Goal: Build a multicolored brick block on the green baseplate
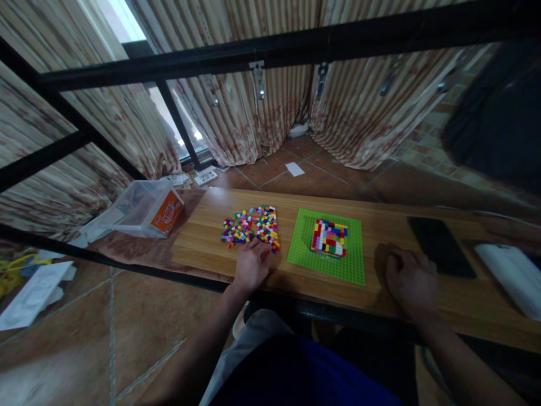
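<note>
Small building bricks (pixel 243 228) in many colours lie in a loose pile on the wooden table. My left hand (pixel 252 264) is at the pile's front edge, its fingers bent and drawn together. Whatever sits between those fingertips is too small to make out. To the right of the pile lies a green studded baseplate (pixel 355 265). On it stands a low multicoloured brick structure (pixel 329 238), with walls and gaps between them. My right hand (pixel 412 277) rests on the tabletop right of the baseplate, fingers curled in, with no object visible in it.
A dark flat slab (pixel 442 245) and a white rounded object (pixel 513 276) lie on the right of the wooden table (pixel 198 248). At the left end is a clear plastic bin (pixel 141 208) with an orange label. A black metal rail (pixel 270 56) crosses beyond.
</note>
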`<action>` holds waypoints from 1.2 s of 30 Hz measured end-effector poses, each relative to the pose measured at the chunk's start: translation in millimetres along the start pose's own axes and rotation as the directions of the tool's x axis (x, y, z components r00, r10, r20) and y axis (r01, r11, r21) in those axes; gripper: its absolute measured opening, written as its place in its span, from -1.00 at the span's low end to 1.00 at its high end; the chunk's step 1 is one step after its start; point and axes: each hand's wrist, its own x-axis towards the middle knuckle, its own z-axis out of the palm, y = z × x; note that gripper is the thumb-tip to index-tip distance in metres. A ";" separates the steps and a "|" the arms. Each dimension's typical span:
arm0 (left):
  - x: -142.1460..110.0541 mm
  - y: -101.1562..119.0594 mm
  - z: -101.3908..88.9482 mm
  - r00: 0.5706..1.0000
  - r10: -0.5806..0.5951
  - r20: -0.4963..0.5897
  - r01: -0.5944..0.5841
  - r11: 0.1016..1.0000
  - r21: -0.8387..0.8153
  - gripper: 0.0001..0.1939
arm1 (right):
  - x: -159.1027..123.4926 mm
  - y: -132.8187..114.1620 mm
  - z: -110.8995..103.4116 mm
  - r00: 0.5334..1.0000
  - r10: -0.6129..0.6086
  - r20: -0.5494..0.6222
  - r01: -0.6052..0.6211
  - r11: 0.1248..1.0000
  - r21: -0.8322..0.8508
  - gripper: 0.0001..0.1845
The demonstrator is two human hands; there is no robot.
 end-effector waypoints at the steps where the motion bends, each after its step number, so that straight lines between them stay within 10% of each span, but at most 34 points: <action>1: 0.0 2.9 2.3 1.000 0.008 0.004 -0.008 1.000 0.015 -0.87 | 0.0 -0.4 -0.2 1.000 0.001 -0.001 -0.001 1.000 0.002 -0.60; 36: 10.9 -8.0 0.4 0.999 -0.030 0.017 0.028 0.992 0.125 -0.81 | 0.8 -4.5 -2.6 0.999 0.033 0.005 -0.033 0.999 0.008 -0.62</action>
